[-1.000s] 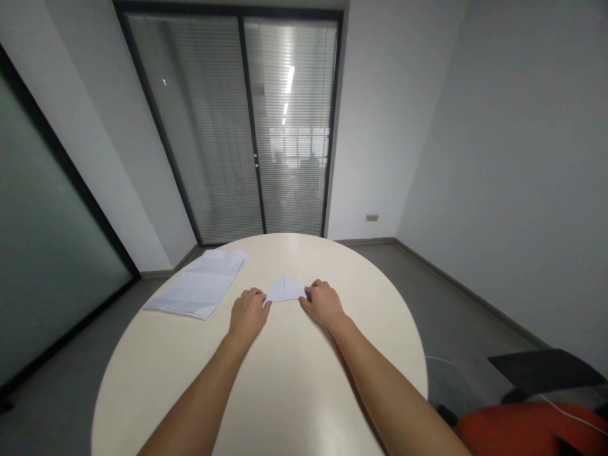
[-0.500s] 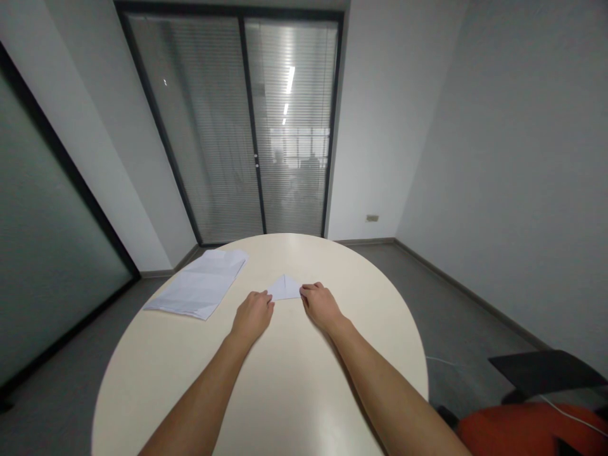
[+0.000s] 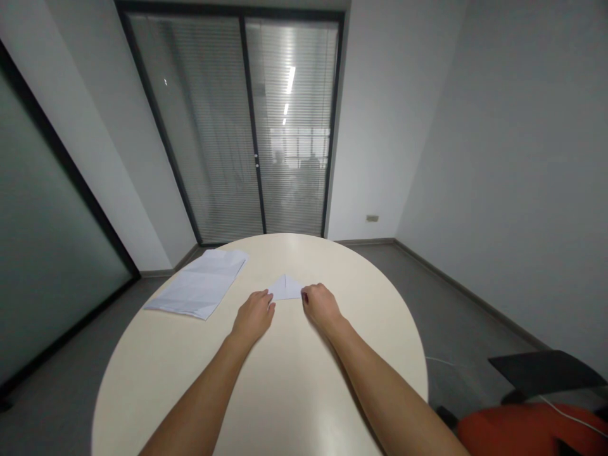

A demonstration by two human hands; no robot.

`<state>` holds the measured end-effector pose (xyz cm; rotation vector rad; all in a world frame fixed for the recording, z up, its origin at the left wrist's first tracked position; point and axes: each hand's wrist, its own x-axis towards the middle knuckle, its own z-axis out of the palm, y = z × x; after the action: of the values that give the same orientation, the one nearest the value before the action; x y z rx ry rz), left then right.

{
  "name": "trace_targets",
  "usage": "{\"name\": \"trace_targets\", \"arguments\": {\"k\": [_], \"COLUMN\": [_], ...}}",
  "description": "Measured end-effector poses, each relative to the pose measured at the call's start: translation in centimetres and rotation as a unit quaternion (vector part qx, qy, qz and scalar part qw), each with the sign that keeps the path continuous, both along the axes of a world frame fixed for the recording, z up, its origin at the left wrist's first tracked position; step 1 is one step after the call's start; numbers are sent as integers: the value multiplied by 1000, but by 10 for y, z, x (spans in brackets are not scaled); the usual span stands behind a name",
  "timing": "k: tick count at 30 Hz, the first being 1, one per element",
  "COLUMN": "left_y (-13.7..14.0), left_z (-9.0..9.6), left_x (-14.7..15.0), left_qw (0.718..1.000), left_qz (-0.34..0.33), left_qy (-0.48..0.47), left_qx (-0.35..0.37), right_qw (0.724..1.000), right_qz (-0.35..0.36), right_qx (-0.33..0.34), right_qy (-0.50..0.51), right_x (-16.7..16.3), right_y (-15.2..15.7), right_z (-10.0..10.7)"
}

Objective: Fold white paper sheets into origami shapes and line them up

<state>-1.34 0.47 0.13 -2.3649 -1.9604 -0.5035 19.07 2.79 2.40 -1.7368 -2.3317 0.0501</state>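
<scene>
A small white folded paper [image 3: 285,289], roughly triangular with a crease line down from its top point, lies on the table between my hands. My left hand [image 3: 255,312] pinches its left corner, thumb on the near side. At the right corner, the curled fingers of my right hand [image 3: 320,303] grip the paper's edge. Both corners are partly hidden under my fingers.
Several white sheets of creased paper [image 3: 202,282] lie at the left of the round cream table [image 3: 285,392]. Beyond the far edge is a glass door with blinds [image 3: 294,190]. An orange chair [image 3: 527,430] with a black armrest stands at lower right.
The fingers of my right hand have curled in more at the paper's right corner. My left hand and the folded paper have hardly moved.
</scene>
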Motion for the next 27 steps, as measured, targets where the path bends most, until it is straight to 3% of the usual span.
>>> {"name": "trace_targets", "arguments": {"k": [7,16,27], "left_y": [0,1,-1], "left_z": [1,1,4], "left_x": [0,0,1], "left_qw": [1000,1000,1000], "left_qz": [-1,-7,-4], "left_qy": [17,24,7], "left_qx": [-1,-6,-12], "right_qw": [999,1000,1000], "right_qz": [44,-21,0], "right_qx": [19,16,20], "right_qy": [14,13,-15], "right_x": [-3,-3,3], "right_y": [-6,-4,-3], "right_z": [-1,0,-1]}}
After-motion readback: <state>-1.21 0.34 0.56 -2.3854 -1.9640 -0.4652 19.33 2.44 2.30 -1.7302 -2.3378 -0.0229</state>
